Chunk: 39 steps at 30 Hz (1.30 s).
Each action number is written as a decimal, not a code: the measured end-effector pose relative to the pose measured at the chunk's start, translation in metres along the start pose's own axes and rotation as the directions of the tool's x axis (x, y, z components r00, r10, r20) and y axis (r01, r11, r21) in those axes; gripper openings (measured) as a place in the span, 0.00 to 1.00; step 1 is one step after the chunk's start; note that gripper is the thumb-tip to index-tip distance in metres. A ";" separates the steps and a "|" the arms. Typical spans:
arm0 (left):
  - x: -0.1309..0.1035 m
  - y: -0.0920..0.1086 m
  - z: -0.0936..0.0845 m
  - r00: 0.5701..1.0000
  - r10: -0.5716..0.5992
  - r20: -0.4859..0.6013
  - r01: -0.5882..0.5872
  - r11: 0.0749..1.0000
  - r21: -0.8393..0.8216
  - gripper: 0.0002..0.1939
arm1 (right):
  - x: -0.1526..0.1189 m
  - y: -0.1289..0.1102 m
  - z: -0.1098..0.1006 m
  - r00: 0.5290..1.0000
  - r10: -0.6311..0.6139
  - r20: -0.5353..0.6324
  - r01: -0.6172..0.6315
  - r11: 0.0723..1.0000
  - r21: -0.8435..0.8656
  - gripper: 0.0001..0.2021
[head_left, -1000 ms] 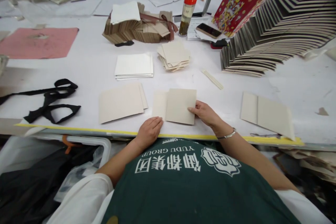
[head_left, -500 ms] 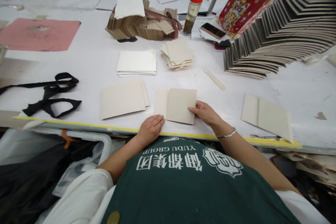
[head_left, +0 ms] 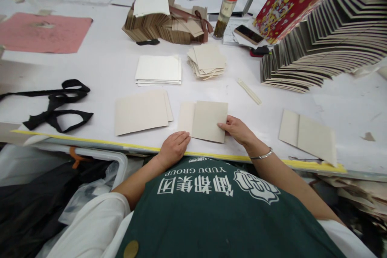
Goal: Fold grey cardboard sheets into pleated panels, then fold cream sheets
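A squarish grey-beige cardboard piece [head_left: 209, 121] lies on a paler card [head_left: 185, 116] near the front table edge. My right hand [head_left: 237, 129] grips its right edge, thumb on top and the other fingers mostly hidden beneath or behind. At the pale card's lower edge, my left hand [head_left: 175, 147] rests with fingers extended, close together and fairly flat, the fingertips touching the card's corner. Left of these lie larger beige boards [head_left: 142, 113], slightly fanned. Off to the right sits another beige board [head_left: 308, 135] with a crease or seam across it.
Behind are a white card stack [head_left: 159, 69], a beige card stack [head_left: 207, 60] and narrow strips [head_left: 249, 91]. A tall stack of folded boards [head_left: 326, 40] leans at right. A bottle [head_left: 225, 14], phone [head_left: 248, 34], black ribbon [head_left: 60, 105] and pink sheet [head_left: 45, 34] are also there.
The view has shifted slightly, so the far items sit a little higher in the picture. Both hands keep practically the same places on the cardboard.
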<state>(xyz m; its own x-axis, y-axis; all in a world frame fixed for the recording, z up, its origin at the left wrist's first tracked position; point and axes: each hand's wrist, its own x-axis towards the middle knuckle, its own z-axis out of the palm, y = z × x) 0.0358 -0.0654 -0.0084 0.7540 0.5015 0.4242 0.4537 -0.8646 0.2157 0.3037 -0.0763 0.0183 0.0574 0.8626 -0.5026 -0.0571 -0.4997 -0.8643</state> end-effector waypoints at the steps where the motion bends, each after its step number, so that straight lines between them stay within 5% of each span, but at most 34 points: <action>1: 0.000 0.000 0.000 1.000 0.001 -0.004 -0.001 1.000 0.002 0.14 | 0.000 0.000 0.000 1.000 0.000 -0.001 0.000 1.000 0.000 0.14; 39: 0.001 0.001 0.003 0.999 -0.014 0.047 0.013 0.999 0.030 0.16 | 0.004 0.004 -0.001 1.000 -0.026 -0.016 0.025 0.999 -0.026 0.14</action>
<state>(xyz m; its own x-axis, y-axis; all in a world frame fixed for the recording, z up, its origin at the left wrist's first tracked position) 0.0377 -0.0654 -0.0104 0.7691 0.5144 0.3794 0.4774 -0.8570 0.1942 0.3051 -0.0751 0.0131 0.0746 0.8739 -0.4803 -0.0297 -0.4795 -0.8770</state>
